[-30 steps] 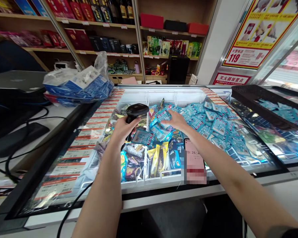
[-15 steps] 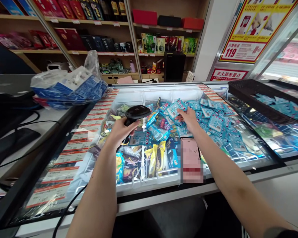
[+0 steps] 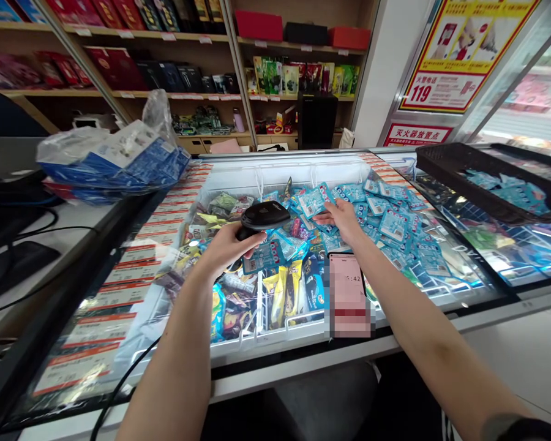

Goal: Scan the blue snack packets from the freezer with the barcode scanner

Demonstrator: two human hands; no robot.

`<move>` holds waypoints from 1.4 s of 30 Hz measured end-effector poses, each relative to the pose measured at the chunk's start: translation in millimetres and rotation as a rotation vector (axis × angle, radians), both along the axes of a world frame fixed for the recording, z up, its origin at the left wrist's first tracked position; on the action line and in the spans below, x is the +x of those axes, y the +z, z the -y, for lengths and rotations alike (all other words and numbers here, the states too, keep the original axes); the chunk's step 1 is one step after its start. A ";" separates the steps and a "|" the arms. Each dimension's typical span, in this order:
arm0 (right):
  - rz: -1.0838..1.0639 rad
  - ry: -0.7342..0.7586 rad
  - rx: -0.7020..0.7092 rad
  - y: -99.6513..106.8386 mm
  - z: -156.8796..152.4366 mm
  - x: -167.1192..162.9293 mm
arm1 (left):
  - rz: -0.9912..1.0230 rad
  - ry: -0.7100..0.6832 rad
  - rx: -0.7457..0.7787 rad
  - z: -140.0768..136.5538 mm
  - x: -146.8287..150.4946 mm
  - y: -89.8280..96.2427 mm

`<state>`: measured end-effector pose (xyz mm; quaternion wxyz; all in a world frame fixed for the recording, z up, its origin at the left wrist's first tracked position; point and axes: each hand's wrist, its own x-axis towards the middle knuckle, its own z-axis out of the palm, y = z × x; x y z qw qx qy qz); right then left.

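My left hand [image 3: 227, 248] is wrapped round the handle of a black barcode scanner [image 3: 266, 214], whose head points right. My right hand [image 3: 342, 220] pinches the edge of a small blue packet [image 3: 312, 202] between thumb and fingers, its printed label with a barcode facing up. Another blue packet [image 3: 262, 257] lies below the scanner head. Many like packets [image 3: 395, 225] are heaped on the glass to the right of and beyond my right hand. A phone [image 3: 346, 288] with a partly blurred pink screen lies in front, near my right forearm.
Under the glass of the chest freezer [image 3: 239, 373] sit wire baskets of wrapped ice creams [image 3: 284, 288]. A dark tray [image 3: 482, 193] with more blue packets stands right. A plastic-wrapped blue-white bundle [image 3: 114, 165] lies left, near black cables [image 3: 123, 380]. Stocked shelves [image 3: 215, 95] stand behind.
My left hand has brought the scanner a little to the right, closer to the packet in my right hand. The whole view has shifted slightly. The phone's displayed digits have changed.
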<state>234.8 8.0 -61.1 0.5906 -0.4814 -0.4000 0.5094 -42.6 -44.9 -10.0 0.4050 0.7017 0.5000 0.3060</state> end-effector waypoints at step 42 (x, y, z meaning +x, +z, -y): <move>0.607 0.265 0.161 11.6 11.8 -15.9 | 0.269 0.446 -0.045 -15.9 -23.0 -12.6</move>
